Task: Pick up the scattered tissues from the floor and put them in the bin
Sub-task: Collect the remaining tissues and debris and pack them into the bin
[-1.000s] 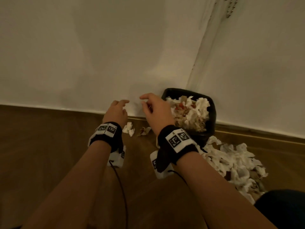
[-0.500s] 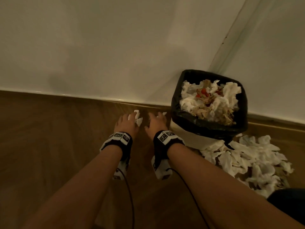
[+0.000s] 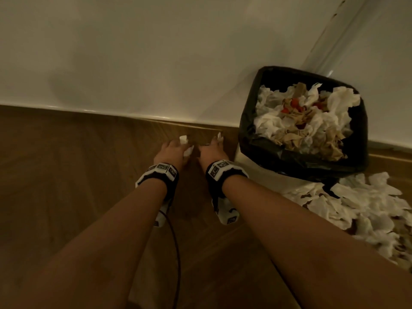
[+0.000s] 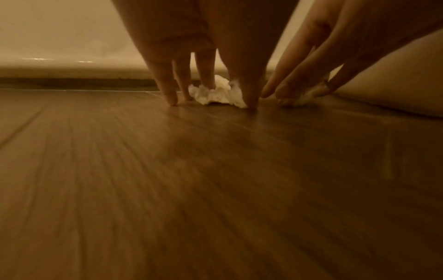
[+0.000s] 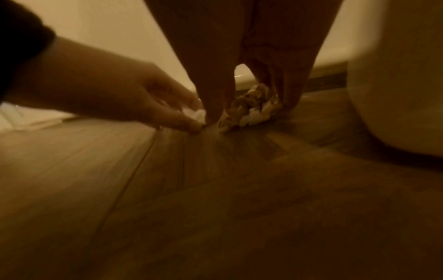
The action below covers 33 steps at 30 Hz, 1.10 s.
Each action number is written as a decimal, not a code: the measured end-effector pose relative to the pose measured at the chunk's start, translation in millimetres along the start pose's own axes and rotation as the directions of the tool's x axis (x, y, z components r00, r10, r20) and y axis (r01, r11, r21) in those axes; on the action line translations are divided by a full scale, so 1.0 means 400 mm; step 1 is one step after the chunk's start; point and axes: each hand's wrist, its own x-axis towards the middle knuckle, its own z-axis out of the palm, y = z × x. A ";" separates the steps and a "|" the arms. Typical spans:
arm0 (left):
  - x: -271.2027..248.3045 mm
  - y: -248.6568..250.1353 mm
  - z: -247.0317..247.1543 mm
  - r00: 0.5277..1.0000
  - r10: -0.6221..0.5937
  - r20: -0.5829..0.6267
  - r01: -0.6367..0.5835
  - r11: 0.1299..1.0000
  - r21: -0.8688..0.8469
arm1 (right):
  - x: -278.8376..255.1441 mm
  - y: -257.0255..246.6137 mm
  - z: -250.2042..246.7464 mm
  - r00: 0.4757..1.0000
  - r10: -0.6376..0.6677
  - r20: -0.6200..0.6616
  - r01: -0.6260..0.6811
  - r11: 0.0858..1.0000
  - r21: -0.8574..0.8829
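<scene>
My left hand (image 3: 176, 149) is down on the wooden floor by the skirting, its thumb and fingertips (image 4: 167, 94) closed round a small white crumpled tissue (image 4: 214, 94). Right beside it, my right hand (image 3: 213, 148) pinches a brown-stained tissue (image 5: 249, 108) between thumb and fingers, also at floor level. The white tissue (image 3: 184, 139) pokes out past the left fingers in the head view. The bin (image 3: 247, 130), lined with a black bag and heaped with used tissues, stands against the wall just right of my right hand.
A large pile of crumpled tissues (image 3: 356, 208) lies on the floor in front of the bin, at the right. The white wall (image 3: 156, 63) and skirting run close behind the hands. The bin's pale side (image 5: 395, 75) is near the right hand.
Both hands dropped from bin height to the floor near the skirting and closed round the two small tissues there.
</scene>
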 end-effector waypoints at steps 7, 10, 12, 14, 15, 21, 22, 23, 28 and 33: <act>-0.010 0.021 -0.029 0.996 -0.032 0.079 0.033 0.999 -0.011 | -0.036 -0.001 -0.019 0.995 -0.079 0.057 0.085 0.990 -0.110; -0.040 0.029 -0.039 0.995 -0.081 0.050 0.081 0.997 -0.009 | -0.053 -0.013 -0.063 0.973 0.006 0.229 0.018 0.995 -0.101; -0.074 0.036 -0.045 0.997 -0.075 -0.010 0.074 0.997 -0.003 | -0.076 -0.022 -0.092 0.968 0.020 0.250 -0.011 0.999 -0.038; -0.107 0.044 -0.064 0.995 -0.095 0.035 0.096 0.995 -0.037 | -0.116 -0.014 -0.102 0.980 -0.032 0.194 0.024 0.999 0.042; -0.122 0.051 -0.082 0.994 -0.104 0.046 0.106 0.993 -0.048 | -0.141 -0.011 -0.106 0.984 -0.060 0.168 0.052 0.997 0.056; -0.246 0.104 -0.222 0.989 -0.095 -0.109 0.083 0.990 -0.112 | -0.337 -0.010 -0.171 0.948 -0.275 -0.157 0.298 0.942 0.150; -0.269 0.121 -0.253 0.988 -0.094 -0.122 0.080 0.990 -0.117 | -0.374 -0.022 -0.202 0.956 -0.274 -0.099 0.286 0.950 0.126; -0.293 0.139 -0.283 0.987 -0.088 -0.131 0.073 0.991 -0.114 | -0.413 -0.027 -0.228 0.952 -0.290 -0.098 0.299 0.950 0.092; -0.401 0.237 -0.437 0.969 -0.024 -0.248 -0.005 0.993 -0.117 | -0.599 0.000 -0.332 0.841 -0.411 -0.352 0.442 0.897 0.008; -0.493 0.357 -0.560 0.914 -0.004 -0.406 -0.101 0.967 -0.236 | -0.745 0.091 -0.452 0.787 -0.287 -0.546 0.398 0.913 0.094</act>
